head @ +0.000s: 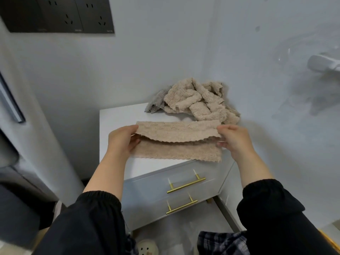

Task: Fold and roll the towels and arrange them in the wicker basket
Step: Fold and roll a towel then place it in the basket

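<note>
Left hand pinches one end of the beige towel, folded over on the white nightstand, and the right hand pinches the other end. Behind them, a heap of unfolded towels sits against the wall.

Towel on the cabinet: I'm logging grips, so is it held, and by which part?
Yes: the left hand pinches the towel at its upper layer's left end, the right hand at its right end.

Forearms forward, left hand and right hand level, each mid-pinch.
</note>
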The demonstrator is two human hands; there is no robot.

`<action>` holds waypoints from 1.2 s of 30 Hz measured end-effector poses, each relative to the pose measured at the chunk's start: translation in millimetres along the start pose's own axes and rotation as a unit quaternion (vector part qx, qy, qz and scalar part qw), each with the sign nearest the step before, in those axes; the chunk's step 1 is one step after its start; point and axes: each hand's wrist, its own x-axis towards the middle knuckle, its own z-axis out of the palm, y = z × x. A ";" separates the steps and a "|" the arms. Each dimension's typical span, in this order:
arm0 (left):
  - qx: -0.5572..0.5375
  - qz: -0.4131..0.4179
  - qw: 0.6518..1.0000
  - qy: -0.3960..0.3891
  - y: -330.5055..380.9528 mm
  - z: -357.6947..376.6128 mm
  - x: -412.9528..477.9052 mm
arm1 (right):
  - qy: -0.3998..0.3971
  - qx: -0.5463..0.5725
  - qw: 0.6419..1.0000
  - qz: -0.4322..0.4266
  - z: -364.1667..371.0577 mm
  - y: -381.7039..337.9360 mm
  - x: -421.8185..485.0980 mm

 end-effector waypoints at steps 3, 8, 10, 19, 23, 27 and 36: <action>0.066 0.020 0.997 0.017 -2.6 -3.7 -2.9 | -0.035 -0.047 0.997 0.039 -2.8 5.3 -6.5; 0.147 0.065 0.987 0.028 -6.4 -6.4 -6.9 | -0.040 -0.096 0.993 0.063 -9.4 5.4 -15.1; 0.163 0.085 0.983 0.028 -6.0 -4.7 -9.7 | -0.045 -0.092 0.993 0.067 -11.4 3.6 -19.0; 0.263 0.111 0.957 0.050 -4.7 -4.6 -8.5 | -0.063 -0.137 0.987 0.051 -20.2 2.2 -25.5; 0.435 0.131 0.889 0.051 -10.8 -4.2 -10.6 | -0.069 -0.248 0.965 0.052 -18.8 9.4 -23.1; 0.556 0.142 0.818 0.052 -15.4 0.0 -10.4 | -0.065 -0.274 0.958 0.052 -18.2 15.7 -17.6; 0.628 0.341 0.698 -0.052 -24.4 20.0 -20.9 | -0.012 -0.309 0.950 0.048 -23.4 24.5 -5.2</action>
